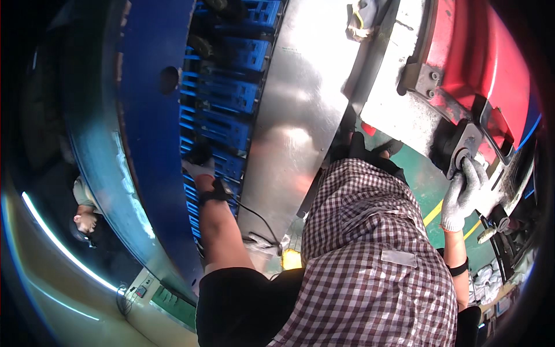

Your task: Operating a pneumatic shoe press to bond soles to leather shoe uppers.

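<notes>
My left hand [201, 167], in a pale glove, reaches in among the blue slatted parts [231, 98] inside a blue machine frame [151, 104]. Dark shadow hides its fingers, so whether they hold anything cannot be made out. On the right, my right hand [466, 194] wears a white knitted glove. Its fingers stretch upward and touch a round knob-like piece [462, 155] on a dark metal bracket [448, 147]. That bracket sits beside a red machine cover [485, 63].
A shiny metal plate [295, 104] runs along the slatted parts. A black cable [263, 220] hangs near my left forearm. Right of my checked apron [370, 248] lies green floor with yellow lines [433, 213]. Another person [85, 208] shows at the far left.
</notes>
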`<state>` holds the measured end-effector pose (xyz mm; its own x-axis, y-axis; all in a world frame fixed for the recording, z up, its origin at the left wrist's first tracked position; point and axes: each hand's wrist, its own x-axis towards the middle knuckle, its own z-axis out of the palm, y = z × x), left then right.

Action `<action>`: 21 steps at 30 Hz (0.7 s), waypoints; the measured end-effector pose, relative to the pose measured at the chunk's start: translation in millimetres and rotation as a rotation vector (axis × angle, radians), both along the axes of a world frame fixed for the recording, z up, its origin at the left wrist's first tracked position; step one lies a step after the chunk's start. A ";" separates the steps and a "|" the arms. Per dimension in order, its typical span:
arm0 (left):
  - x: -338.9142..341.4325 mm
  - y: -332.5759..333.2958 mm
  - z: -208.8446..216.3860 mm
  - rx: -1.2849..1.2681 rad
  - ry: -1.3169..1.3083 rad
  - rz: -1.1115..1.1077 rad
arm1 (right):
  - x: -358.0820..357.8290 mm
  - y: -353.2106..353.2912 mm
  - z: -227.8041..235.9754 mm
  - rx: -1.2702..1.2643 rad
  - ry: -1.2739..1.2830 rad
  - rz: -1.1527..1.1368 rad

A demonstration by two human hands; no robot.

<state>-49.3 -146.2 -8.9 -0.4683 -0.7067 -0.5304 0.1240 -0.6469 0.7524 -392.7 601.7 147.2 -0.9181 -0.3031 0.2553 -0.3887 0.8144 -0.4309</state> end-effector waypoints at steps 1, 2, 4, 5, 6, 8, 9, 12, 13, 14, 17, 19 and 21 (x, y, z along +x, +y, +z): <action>-24.2 9.3 -13.4 0.103 -0.226 0.203 | 5.3 -1.9 0.2 0.049 0.013 0.007; -60.3 23.4 -25.1 0.157 -0.219 0.181 | 11.2 -2.8 2.0 0.060 0.022 -0.015; -109.1 55.5 -19.6 0.147 -0.599 0.343 | 15.2 -2.6 1.1 0.102 0.022 -0.016; -88.7 43.5 -12.1 0.130 -0.609 0.360 | 12.1 -1.2 0.8 0.084 0.008 -0.005; -69.0 28.3 0.7 0.158 -0.550 0.362 | 9.6 -1.4 0.4 0.075 0.001 0.005; -77.0 32.5 3.3 0.234 -0.569 0.428 | 8.0 -5.9 6.5 0.122 0.011 0.016; -72.6 44.9 4.0 0.239 -0.574 0.422 | 10.0 -7.6 6.4 0.106 -0.007 0.021; -28.1 66.7 20.2 0.259 -0.232 0.259 | 7.3 -10.6 2.6 0.052 0.014 0.018; -33.4 99.3 22.6 0.270 -0.265 0.270 | 6.5 -15.8 2.9 0.080 0.036 0.022; -58.5 136.5 30.1 0.232 -0.289 0.283 | 7.8 -15.8 3.4 0.070 0.029 -0.007; -104.5 234.5 73.4 0.268 -0.333 0.375 | 4.9 -15.1 -0.4 -0.031 -0.014 -0.050; -103.6 275.9 87.4 0.403 -0.055 -0.031 | 0.6 -13.6 3.7 -0.089 -0.072 -0.020; -147.1 327.5 113.0 0.377 0.092 -0.344 | -0.1 -11.3 8.0 -0.179 -0.091 0.002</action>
